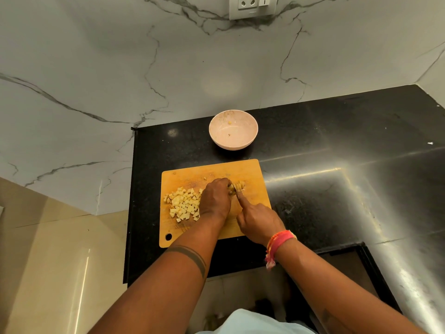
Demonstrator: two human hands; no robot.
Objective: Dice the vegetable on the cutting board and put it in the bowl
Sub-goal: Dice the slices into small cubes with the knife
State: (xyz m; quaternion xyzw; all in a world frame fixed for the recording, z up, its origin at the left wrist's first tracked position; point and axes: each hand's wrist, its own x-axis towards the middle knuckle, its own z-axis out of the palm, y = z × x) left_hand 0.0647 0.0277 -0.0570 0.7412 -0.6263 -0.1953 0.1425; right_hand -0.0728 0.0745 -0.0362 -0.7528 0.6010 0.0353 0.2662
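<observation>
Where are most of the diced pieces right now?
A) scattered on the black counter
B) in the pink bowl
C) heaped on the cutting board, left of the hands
C: the diced pieces lie heaped on the cutting board, while the bowl holds only a few scraps.

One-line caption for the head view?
Left hand steadies vegetable; right hand cuts; dice on board, bowl beyond.

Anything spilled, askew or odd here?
Nothing stands out. The pale diced pieces sit on the orange cutting board; the pink bowl stands upright on the black counter, nearly empty.
</observation>
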